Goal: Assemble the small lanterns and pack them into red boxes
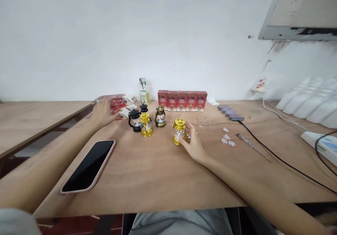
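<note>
My right hand [196, 147] is closed around a small gold lantern [179, 132] with a clear body, which stands upright on the table. Over at the left, my left hand [102, 113] is at a pile of red-and-white cardboard packaging [118, 102]. Its fingers are blurred and partly hidden, so whether they grip the card cannot be told. Between the hands stand several more mini lanterns: a gold one [146, 125], a bronze one [160, 117], a black one [135, 120] and another black one [143, 109] behind.
A row of red boxes [182, 101] stands by the wall, beside a bottle [143, 92]. A phone [89, 166] lies front left. Rightward are wire pieces [205, 122], small white parts [225, 137], a screwdriver [252, 146], a black cable [273, 154] and white bottles [308, 100].
</note>
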Motion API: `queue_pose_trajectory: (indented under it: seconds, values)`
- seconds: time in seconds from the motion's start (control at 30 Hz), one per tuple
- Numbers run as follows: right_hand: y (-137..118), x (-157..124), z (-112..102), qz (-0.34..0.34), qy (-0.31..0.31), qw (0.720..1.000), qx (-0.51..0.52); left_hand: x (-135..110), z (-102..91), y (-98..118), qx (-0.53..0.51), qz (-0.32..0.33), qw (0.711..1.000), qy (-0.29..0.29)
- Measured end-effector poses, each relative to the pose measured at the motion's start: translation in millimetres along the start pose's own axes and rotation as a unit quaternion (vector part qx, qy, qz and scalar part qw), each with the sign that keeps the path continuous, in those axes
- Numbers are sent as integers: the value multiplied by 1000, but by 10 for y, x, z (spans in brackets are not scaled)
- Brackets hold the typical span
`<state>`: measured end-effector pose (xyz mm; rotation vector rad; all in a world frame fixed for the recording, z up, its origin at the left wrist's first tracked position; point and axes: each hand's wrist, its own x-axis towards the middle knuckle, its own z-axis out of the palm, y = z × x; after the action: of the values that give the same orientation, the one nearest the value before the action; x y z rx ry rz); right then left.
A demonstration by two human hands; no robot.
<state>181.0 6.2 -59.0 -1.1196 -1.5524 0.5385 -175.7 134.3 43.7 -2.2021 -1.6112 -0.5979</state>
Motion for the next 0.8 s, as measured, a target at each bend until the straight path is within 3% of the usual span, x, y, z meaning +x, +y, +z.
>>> queue_pose_trajectory:
  seconds: [0.17,0.27,0.43,0.6,0.73,0.8]
  values:
    - [-50,-71,-29,-82,34,994,-56,615,10,-64,28,10,999,-40]
    - [-74,-82,-38,-137,36,985,-95,789,90,-118,25,-15,997,-78]
    - [-88,-86,-34,-195,40,971,-129,734,140,-150,25,-33,993,-112]
    - [-122,-97,-47,-232,84,956,-160,692,-127,-130,30,-1,996,-82]
    - [-182,-132,-63,-277,125,937,-169,504,-466,82,26,-3,1000,-10]
    - [-210,-157,-71,-312,141,924,-169,265,-617,350,10,2,996,93]
